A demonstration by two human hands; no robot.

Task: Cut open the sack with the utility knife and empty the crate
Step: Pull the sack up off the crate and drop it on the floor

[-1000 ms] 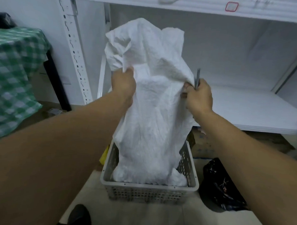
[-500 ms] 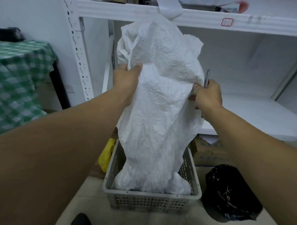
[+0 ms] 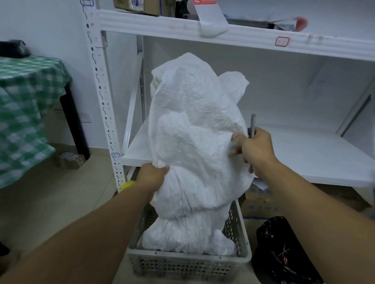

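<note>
Centre frame, left hand [image 3: 152, 176] pinches the sack [image 3: 194, 155] low; right hand [image 3: 254, 150] clutches its edge plus knife [image 3: 252, 125], above crate [image 3: 188, 263].

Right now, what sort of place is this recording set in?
Probably a storeroom or small stockroom: white slotted-steel shelving with marked labels, cardboard boxes on its top shelf, and a grey plastic crate on the tiled floor.

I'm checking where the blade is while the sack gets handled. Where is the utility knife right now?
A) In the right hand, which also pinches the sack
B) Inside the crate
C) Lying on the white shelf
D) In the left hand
A: the utility knife sticks up out of the right hand, whose fingers also pinch the sack; the left hand grips only sack fabric.
</note>
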